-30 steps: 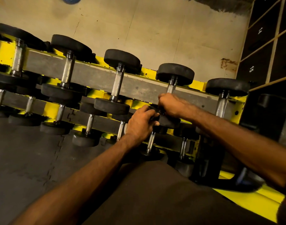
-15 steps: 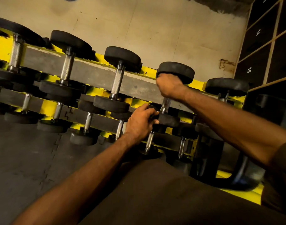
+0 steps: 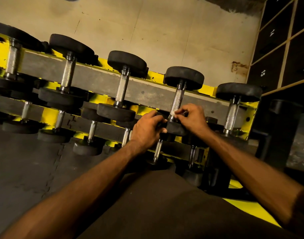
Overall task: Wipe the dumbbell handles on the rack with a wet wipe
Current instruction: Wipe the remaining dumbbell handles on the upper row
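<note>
5 dumbbells show on the upper tier of the rack [image 3: 99, 83], a long steel frame with dull grey rails and chipped yellow paint at the brackets. A lower tier carries smaller pairs. The rack stands on a dark rubber floor mat [image 3: 27, 169] with interlocking seams, and dark lockers [image 3: 286, 40] marked 14 and 15 stand to the right.

The 4th dumbbell [image 3: 184, 77] from the left is the one being worked on. It has 2 round, matte black rubber heads joined by a bright metal handle [image 3: 178, 99], a straight cylinder with fine knurling. The left hand [image 3: 146, 130] grips the near head, fingers curled over its edge, which I judge to be steadying it. The right hand [image 3: 193, 118] is at the near end of the handle, and its fingers [image 3: 180, 112] pinch a small crumpled white wet wipe [image 3: 172, 113] against the metal, just above the collar.

The step in hand looks like the wiping of this handle, with the wipe at the bottom of its travel. The knurling will likely drag on the soft wipe, so firm pressure and some turning of the wrist would be needed to reach the far side, which is hidden. Once this one is done, the 5th handle [image 3: 231, 114], just beside it to the right, is the natural next one. Nothing shows which of the other handles are already clean.
</note>
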### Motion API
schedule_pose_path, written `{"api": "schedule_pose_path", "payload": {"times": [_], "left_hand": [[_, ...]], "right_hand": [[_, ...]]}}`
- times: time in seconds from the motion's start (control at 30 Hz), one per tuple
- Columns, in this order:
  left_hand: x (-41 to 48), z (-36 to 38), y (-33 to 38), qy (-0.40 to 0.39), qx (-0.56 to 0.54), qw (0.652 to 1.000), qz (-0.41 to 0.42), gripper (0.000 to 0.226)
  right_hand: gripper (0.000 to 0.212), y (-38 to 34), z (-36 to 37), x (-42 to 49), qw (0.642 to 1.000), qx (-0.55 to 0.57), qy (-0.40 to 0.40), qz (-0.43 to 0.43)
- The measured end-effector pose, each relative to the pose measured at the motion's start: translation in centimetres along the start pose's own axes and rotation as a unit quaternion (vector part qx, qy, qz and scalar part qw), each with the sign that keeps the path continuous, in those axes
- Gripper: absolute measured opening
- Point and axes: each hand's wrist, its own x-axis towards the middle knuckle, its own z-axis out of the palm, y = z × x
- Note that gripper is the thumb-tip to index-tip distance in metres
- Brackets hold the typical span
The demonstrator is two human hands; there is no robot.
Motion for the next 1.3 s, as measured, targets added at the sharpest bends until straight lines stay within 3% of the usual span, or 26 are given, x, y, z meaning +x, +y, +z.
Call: {"api": "schedule_pose_path", "payload": {"times": [0.07,0.17,0.23,0.37,0.43,0.57,0.63,0.67,0.73,0.8,0.83,0.97,1.03,1.13,1.2,1.3], "left_hand": [[0.1,-0.2,0.2,-0.006,0.007,1.000,-0.002,0.025],[0.1,-0.5,0.2,-0.018,0.018,1.000,0.001,0.026],[0.0,-0.6,0.3,-0.023,0.018,1.000,-0.006,0.026],[0.0,-0.8,0.9,-0.015,0.047,0.999,-0.015,0.024],[0.1,-0.9,1.1,-0.018,0.066,0.998,-0.009,0.026],[0.3,-1.1,1.0,-0.025,0.067,0.997,0.002,0.026],[0.2,-1.2,1.0,-0.024,0.065,0.998,0.000,0.026],[0.2,-1.2,1.1,-0.026,0.064,0.998,-0.003,0.027],[0.2,-1.1,1.3,-0.028,0.069,0.997,-0.009,0.027],[0.0,-1.0,1.3,-0.025,0.076,0.997,-0.008,0.028],[0.0,-1.0,1.3,-0.024,0.078,0.997,-0.005,0.028],[0.0,-1.2,1.3,-0.028,0.074,0.997,-0.006,0.027],[0.1,-1.3,1.4,-0.030,0.073,0.997,-0.015,0.026],[0.0,-1.1,1.7,-0.025,0.079,0.996,-0.019,0.025],[-0.2,-0.9,1.6,-0.021,0.079,0.996,-0.019,0.026],[-0.3,-0.7,1.4,-0.013,0.067,0.997,-0.028,0.026]], "right_hand": [[0.012,0.2,-0.3,0.5,0.997,0.055,-0.009,0.044],[0.014,-0.1,-0.8,2.8,0.974,0.166,0.104,0.111],[0.015,-0.3,-0.6,3.2,0.957,0.221,0.137,0.128],[0.014,0.8,-0.4,0.8,0.983,0.130,0.008,0.127],[0.015,0.8,-0.9,1.0,0.987,0.120,-0.005,0.106],[0.018,-0.2,-1.1,4.7,0.964,0.171,0.175,0.104],[0.019,-0.3,-0.5,4.6,0.970,0.122,0.199,0.067],[0.019,-0.3,-0.4,3.7,0.981,0.081,0.173,0.023],[0.021,0.3,-0.6,1.2,0.994,-0.006,0.064,-0.087],[0.026,1.1,-0.9,-0.3,0.982,-0.068,-0.040,-0.171],[0.027,1.2,-1.0,0.0,0.979,-0.077,-0.035,-0.183],[0.021,-0.5,-0.6,3.7,0.980,-0.067,0.126,-0.138],[0.022,-0.9,-0.4,4.5,0.959,-0.164,0.130,-0.189],[0.023,-1.6,0.2,3.3,0.868,-0.353,-0.025,-0.349],[0.023,-2.9,0.1,3.6,0.834,-0.419,-0.098,-0.345],[0.025,-4.5,-0.6,5.6,0.866,-0.435,-0.022,-0.245]]}}
